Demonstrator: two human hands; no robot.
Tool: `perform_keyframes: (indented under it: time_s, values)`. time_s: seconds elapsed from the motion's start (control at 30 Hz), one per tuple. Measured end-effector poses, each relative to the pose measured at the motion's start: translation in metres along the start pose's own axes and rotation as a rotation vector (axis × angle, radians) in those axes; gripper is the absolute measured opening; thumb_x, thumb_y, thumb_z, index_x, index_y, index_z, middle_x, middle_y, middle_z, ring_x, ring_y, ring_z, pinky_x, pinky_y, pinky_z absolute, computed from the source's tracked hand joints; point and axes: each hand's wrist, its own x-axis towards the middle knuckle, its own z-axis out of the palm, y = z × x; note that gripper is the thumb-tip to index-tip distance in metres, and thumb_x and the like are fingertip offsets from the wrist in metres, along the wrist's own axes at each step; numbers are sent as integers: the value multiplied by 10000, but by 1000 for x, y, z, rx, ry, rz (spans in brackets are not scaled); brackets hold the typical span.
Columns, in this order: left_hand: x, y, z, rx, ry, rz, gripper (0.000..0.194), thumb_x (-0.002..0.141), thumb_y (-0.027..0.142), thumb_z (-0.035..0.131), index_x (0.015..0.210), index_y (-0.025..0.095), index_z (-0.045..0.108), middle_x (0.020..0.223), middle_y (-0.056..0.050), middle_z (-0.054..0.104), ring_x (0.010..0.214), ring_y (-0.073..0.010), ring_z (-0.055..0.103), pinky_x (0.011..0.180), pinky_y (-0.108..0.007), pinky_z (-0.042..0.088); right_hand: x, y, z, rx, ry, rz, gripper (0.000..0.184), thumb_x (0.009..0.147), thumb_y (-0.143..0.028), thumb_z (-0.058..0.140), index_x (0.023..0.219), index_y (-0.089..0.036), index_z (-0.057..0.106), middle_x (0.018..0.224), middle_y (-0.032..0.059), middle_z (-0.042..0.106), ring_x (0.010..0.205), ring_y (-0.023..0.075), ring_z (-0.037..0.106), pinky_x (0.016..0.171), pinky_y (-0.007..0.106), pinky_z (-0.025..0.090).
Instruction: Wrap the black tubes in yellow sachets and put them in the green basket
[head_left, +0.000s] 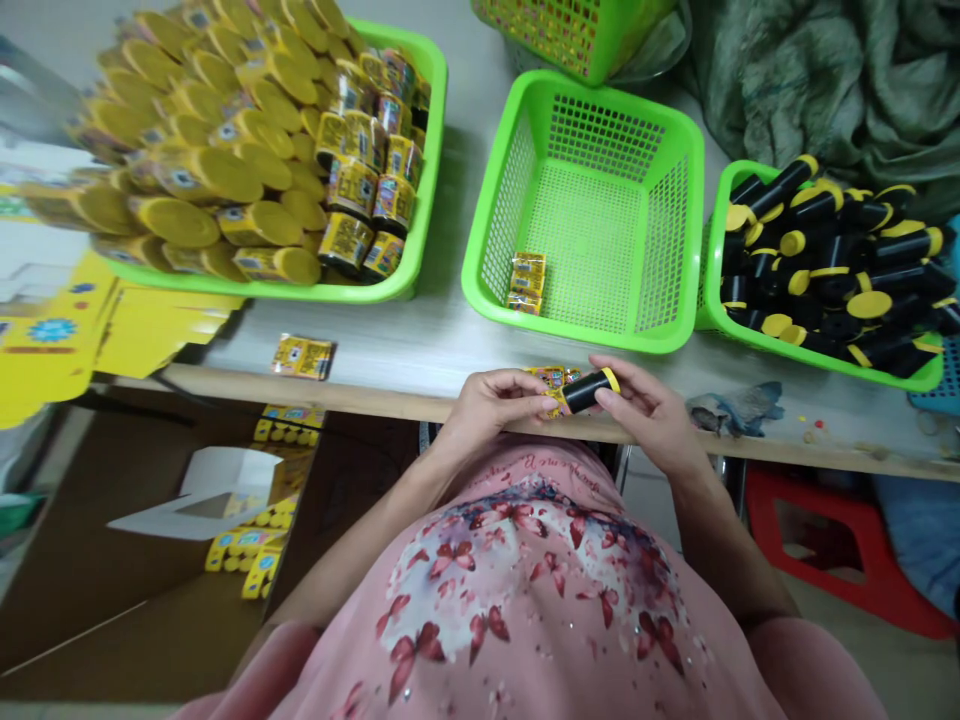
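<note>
While the head view looks down on the near edge of the table (360,325), both hands meet around a black canister (586,392) with a yellow cap, lying tilted, capped end to the right. The left hand (491,405) pinches a yellow printed film sleeve (555,408) at the canister's left end, thumb and fingers nearly together; whether the film already surrounds that end, I cannot tell. The right hand (652,410) curves loosely about the capped end, thumb on the near side and fingers partly spread beyond it.

The canister looks light, stiff and smooth, perhaps slippery, so the barrel just below the cap seems the surest hold. The film is probably thin and soft, easily creased, and best pinched by its edge.

Beyond the hands, the middle green basket (694,220) holds small stacks of printed sleeves (528,275) in its near left corner. The left green basket (424,235) is heaped with labelled yellow-lidded canisters (180,222), while the right green basket (825,364) holds jumbled black canisters (836,250) with yellow caps. At near left, a cardboard box (112,620) contains yellow packs (240,550).
</note>
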Motion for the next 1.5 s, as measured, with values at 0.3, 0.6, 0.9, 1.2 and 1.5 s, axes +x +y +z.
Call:
perform_keyframes:
  time_s: [0.3, 0.6, 0.9, 1.2, 1.5]
  values:
    - [3, -3, 4, -111, -14, -47, 302, 490, 254, 935, 759, 190, 811, 685, 7, 729, 569, -96, 565, 550, -219, 426, 4, 6, 16, 74, 71, -34, 390, 876, -438, 698, 1229, -273, 677, 1184, 30, 720, 1047, 185, 695, 880, 333, 635]
    - [1, -4, 6, -89, -28, 23, 335, 558, 272, 932, 853, 192, 793, 862, -13, 774, 721, -143, 675, 738, -269, 527, -2, -8, 10, -365, 59, -211, 394, 958, -351, 601, 1349, -301, 611, 1216, 63, 700, 1104, 212, 661, 988, 399, 551]
    - [0, -2, 12, -226, -142, -76, 320, 600, 284, 923, 870, 183, 784, 859, -10, 773, 665, -127, 699, 687, -259, 579, -7, 3, 23, -429, -115, -296, 572, 1050, -421, 370, 1589, -272, 252, 1590, 107, 416, 1473, 227, 392, 1211, 482, 353]
    - [-1, -2, 7, -288, -269, -192, 353, 671, 353, 895, 941, 161, 774, 786, -48, 777, 650, -173, 744, 710, -298, 607, -4, 13, 20, -140, 23, -139, 425, 1010, -433, 476, 1407, -304, 559, 1399, 52, 639, 1300, 209, 596, 1127, 430, 474]
    - [-2, -4, 9, -327, -188, -164, 354, 609, 233, 923, 921, 178, 766, 828, -20, 785, 638, -162, 745, 702, -288, 602, -6, 12, 18, -71, 179, -166, 261, 958, -377, 580, 1170, -303, 713, 1188, 29, 751, 1127, 209, 694, 1029, 410, 550]
